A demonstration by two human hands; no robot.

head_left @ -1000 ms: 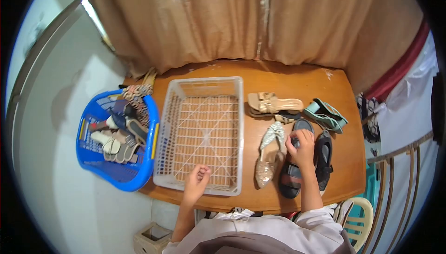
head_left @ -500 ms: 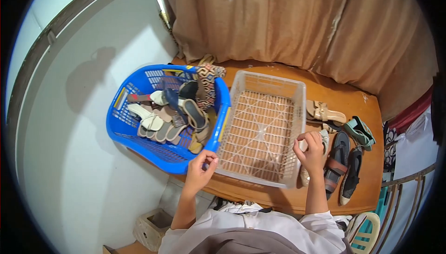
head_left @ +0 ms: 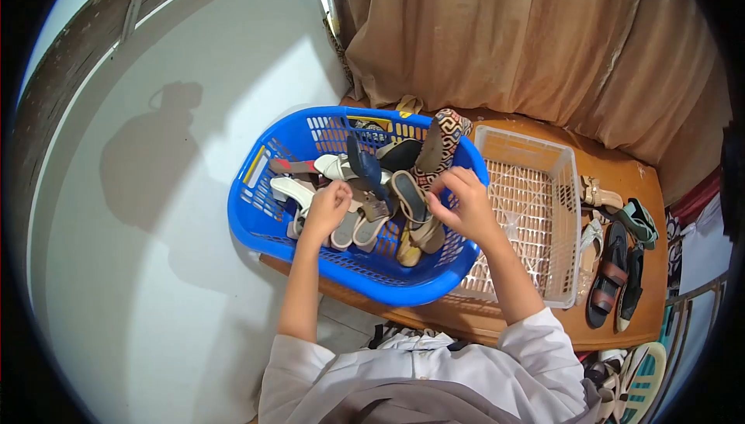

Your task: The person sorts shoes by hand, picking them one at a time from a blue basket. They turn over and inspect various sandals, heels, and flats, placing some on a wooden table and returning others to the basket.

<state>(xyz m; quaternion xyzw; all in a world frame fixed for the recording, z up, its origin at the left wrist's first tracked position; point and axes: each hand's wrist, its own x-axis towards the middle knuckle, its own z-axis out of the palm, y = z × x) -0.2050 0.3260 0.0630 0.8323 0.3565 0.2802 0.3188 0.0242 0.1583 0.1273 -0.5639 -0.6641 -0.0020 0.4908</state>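
My left hand (head_left: 329,205) is over the blue laundry basket (head_left: 365,278), fingers loosely curled, close to a white sandal (head_left: 292,190) and beige sandals (head_left: 368,231). It appears to hold nothing. My right hand (head_left: 466,205) hovers at the basket's right side, thumb and fingers apart, beside a beige shoe with a dark insole (head_left: 410,197) and a patterned shoe (head_left: 449,141). A navy shoe (head_left: 365,164) leans upright in the pile between the hands. Also in the basket are a black shoe (head_left: 398,154) and a yellowish shoe (head_left: 409,249).
Right of the basket is a clear plastic crate (head_left: 574,222) on the brown table (head_left: 621,160). Beyond it lie black sandals with brown straps (head_left: 611,273), a green sandal (head_left: 640,222) and gold sandals (head_left: 601,193). A wall is at left, a brown curtain (head_left: 497,36) behind.
Both hands have moved from around the crate to over the basket. The view has shifted left, so the basket and crate appear farther right.
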